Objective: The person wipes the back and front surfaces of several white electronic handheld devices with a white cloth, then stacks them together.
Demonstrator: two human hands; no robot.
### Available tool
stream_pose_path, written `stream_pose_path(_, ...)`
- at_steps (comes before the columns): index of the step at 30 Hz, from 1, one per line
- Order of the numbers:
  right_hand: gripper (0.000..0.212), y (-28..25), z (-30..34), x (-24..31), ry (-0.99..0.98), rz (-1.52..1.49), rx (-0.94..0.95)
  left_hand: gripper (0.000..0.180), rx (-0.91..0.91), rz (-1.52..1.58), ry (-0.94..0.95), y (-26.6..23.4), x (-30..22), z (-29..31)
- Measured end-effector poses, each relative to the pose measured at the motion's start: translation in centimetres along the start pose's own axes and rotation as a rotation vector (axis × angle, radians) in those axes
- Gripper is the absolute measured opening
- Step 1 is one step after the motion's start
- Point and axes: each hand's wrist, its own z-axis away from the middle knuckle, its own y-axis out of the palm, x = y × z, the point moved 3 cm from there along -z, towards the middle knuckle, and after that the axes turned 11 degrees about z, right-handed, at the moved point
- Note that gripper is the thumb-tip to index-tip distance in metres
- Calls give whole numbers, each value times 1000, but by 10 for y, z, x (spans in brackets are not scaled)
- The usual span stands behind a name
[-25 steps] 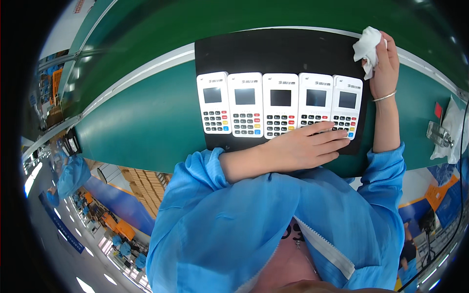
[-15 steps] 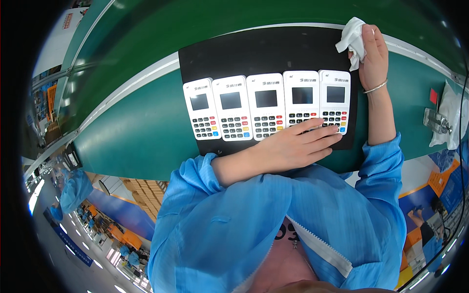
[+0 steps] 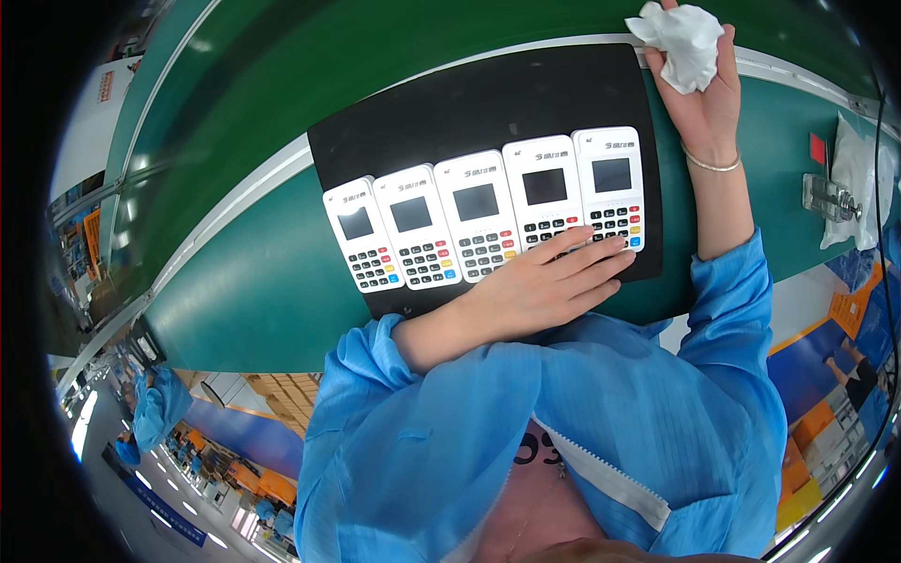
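Note:
Several white card payment terminals lie side by side in a row on a black mat (image 3: 413,103), each with a dark screen and a keypad. My left hand (image 3: 549,286) rests flat, fingers stretched out, over the lower keypads of the rightmost terminal (image 3: 612,176) and its neighbour (image 3: 544,186), hiding some keys. Beyond the mat's far right corner, my right hand (image 3: 702,111) holds a crumpled white wiping cloth (image 3: 683,45). The cloth covers much of the palm and fingers. The leftmost terminal (image 3: 357,223) has no hand on it.
The mat lies on a green worktop (image 3: 235,281) with a pale rail along its far edge. To the right are a clear block-like metal-fitted object (image 3: 829,198), a red tag (image 3: 817,148) and a white plastic bag (image 3: 852,188). A dark cable runs down the right side.
My right hand has moved farther away with the cloth and turned, so the cloth now spreads over its palm. My left hand stays on the terminals. The whole view has tilted slightly.

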Motion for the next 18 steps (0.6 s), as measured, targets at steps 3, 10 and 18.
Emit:
stream_pose_path(3, 51, 14, -1, -4, 12, -31, -52, 31, -10, 8, -9, 1, 0, 0)
stream_pose_path(10, 52, 28, 1, -1, 75, -72, -55, 30, -16, -1, -7, -2, 0, -1)
stream_pose_path(18, 36, 10, -1, -5, 7, -127, 153, 29, 21, -15, -6, -4, -1, -3)
